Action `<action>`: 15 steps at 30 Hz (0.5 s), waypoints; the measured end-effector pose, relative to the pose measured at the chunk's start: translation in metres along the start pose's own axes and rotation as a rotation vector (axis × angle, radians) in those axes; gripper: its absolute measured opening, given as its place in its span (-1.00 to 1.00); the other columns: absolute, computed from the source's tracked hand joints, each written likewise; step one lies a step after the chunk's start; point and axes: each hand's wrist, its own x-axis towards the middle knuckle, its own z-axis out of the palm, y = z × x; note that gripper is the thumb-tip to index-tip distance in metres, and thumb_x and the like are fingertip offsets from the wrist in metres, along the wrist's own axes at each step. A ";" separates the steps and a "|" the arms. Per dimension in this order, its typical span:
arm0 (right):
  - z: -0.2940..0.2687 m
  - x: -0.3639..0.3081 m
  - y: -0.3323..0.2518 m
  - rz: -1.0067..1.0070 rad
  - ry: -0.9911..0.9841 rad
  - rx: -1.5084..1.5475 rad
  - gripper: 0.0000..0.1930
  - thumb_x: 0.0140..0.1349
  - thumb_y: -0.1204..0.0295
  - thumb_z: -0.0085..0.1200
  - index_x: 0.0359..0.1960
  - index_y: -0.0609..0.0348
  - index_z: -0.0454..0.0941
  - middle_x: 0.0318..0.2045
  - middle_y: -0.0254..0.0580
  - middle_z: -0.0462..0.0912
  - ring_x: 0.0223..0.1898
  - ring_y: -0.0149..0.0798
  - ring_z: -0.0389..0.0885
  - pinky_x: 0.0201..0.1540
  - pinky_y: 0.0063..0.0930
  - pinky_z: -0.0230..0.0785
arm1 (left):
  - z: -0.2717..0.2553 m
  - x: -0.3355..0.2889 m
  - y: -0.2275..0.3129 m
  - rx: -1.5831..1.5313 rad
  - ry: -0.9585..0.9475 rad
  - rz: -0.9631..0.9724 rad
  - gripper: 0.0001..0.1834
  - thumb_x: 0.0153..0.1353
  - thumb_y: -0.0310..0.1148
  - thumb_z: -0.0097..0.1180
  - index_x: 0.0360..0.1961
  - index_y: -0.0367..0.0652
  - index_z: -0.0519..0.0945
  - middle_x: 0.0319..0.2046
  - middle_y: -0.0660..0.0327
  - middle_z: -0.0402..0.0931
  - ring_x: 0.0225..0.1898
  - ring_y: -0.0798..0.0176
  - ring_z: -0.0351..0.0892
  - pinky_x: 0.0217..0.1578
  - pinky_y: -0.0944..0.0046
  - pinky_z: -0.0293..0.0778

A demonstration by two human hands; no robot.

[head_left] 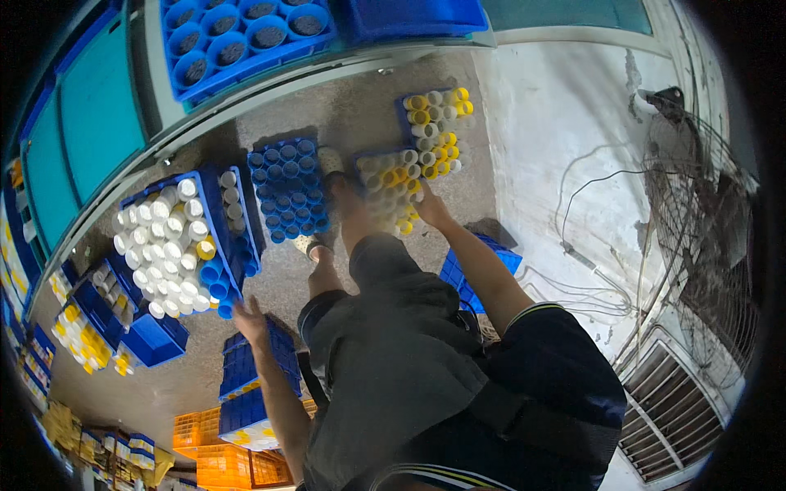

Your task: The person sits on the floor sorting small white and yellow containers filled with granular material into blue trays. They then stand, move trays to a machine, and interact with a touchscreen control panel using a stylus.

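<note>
My left hand [250, 321] is beside the near corner of a blue crate [214, 204] heaped with white cups [164, 237] and a few blue cups [215, 278]. Its fingers look apart, with nothing visible in them; I cannot tell whether they touch the crate. My right hand [432, 206] reaches forward to the right side of a group of yellow and white cups [391, 178] in a blue crate, slightly blurred. The cups partly cover its fingertips, so its grip is unclear. Between my hands, a blue crate of upright blue cups [288, 184] stands on the floor.
Another crate of yellow and white cups [442, 123] stands farther off by the white wall [557, 123]. A bench holds a tray of filled blue cups [246, 41]. Blue crates [258, 360] and orange crates [225, 466] stand at my left; a wire-caged fan [696, 221] and cables are right.
</note>
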 end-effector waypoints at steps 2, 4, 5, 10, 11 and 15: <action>-0.023 0.026 -0.010 -0.018 0.027 0.012 -0.32 0.28 0.24 0.07 0.38 0.09 0.08 -0.20 0.29 0.65 -0.18 0.33 0.62 -0.10 0.11 0.45 | -0.022 0.077 0.086 0.151 0.248 0.209 -0.46 0.32 -0.17 0.19 0.08 -0.46 0.43 -0.08 -0.28 0.46 0.02 -0.36 0.44 0.00 -0.09 0.38; -0.058 0.052 -0.034 -0.065 0.148 0.006 -0.48 0.30 0.29 0.05 0.27 0.13 0.24 -0.16 0.27 0.63 -0.16 0.32 0.61 -0.09 0.07 0.46 | -0.038 0.152 0.177 0.121 0.399 0.298 -0.44 0.38 -0.21 0.12 0.23 -0.42 0.34 0.10 -0.24 0.38 0.14 -0.25 0.39 0.14 -0.05 0.32; -0.083 0.061 -0.051 -0.007 0.203 -0.044 -0.57 0.32 0.34 0.04 0.19 0.16 0.33 -0.13 0.25 0.63 -0.13 0.30 0.61 -0.08 0.03 0.46 | -0.045 0.189 0.221 0.110 0.491 0.419 -0.43 0.38 -0.22 0.11 0.26 -0.40 0.33 0.15 -0.22 0.35 0.20 -0.19 0.34 0.20 -0.04 0.27; -0.245 0.111 -0.154 -0.622 0.851 -0.017 -0.58 0.30 0.33 0.15 0.13 0.23 0.44 0.05 0.11 0.53 -0.03 0.10 0.56 0.00 -0.15 0.42 | -0.046 0.339 0.382 0.060 0.667 0.917 -0.36 0.38 -0.04 0.07 0.30 -0.31 0.34 0.30 -0.17 0.28 0.35 -0.20 0.21 0.33 -0.10 0.15; -0.275 0.134 -0.176 -0.826 1.008 -0.175 -0.53 0.28 0.29 0.16 0.16 0.23 0.41 0.02 0.15 0.52 -0.12 0.16 0.57 -0.09 -0.13 0.44 | -0.039 0.358 0.396 0.140 0.644 0.959 -0.34 0.39 0.01 0.02 0.31 -0.27 0.34 0.31 -0.13 0.28 0.37 -0.16 0.20 0.34 -0.11 0.12; -0.331 0.201 -0.227 -0.894 0.957 -0.320 -0.42 0.30 0.22 0.16 0.27 0.19 0.29 0.24 0.04 0.34 0.23 0.14 0.32 0.27 -0.03 0.16 | -0.012 0.393 0.399 0.319 0.515 1.000 -0.29 0.40 0.18 -0.14 0.40 -0.05 0.29 0.40 0.09 0.21 0.46 0.01 0.09 0.41 -0.07 0.02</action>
